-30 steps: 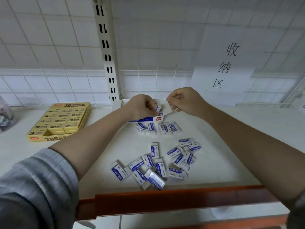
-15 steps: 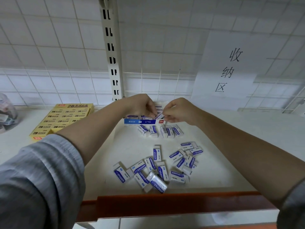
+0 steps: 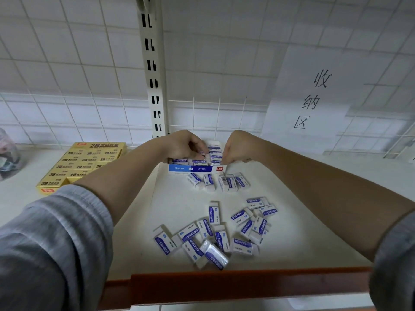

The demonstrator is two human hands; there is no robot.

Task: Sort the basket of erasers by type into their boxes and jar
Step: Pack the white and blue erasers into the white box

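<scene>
**Blue-banded box mid-fill, both hands inside**

Blue-and-white cardboard box [image 3: 195, 163] sits at 12 o'clock on the pale surface [image 3: 292, 221], open top up, front wall w/ blue strip facing the person. Inside: white erasers w/ blue sleeves packed in rows, labels up – prob. laid flat so they stack tight. Far right part of the box looks partly unfilled.

Left hand [image 3: 184, 145] curls over the box's left half, fingers bent down onto the packed erasers; seems to be pinching or pressing one into line, exact grip can't be told. Right hand [image 3: 233, 149] is clenched at the box's right end, fingertips down at the front corner – likely steadying the wall or seating an eraser; what it grasps, if anything, is hidden.

Just at 6 o'clock of the box, a small row of erasers [image 3: 219, 181] waits, likely staged for loading. Nearer the person, a loose pile of erasers [image 3: 215, 234] lies scattered, so plenty left to sort.

At 10 o'clock, yellow 2B box [image 3: 83, 164] looks full. Jar [image 3: 7, 153] at far 9 o'clock, contents blurred. Orange shelf edge [image 3: 224, 286] runs nearest.
</scene>
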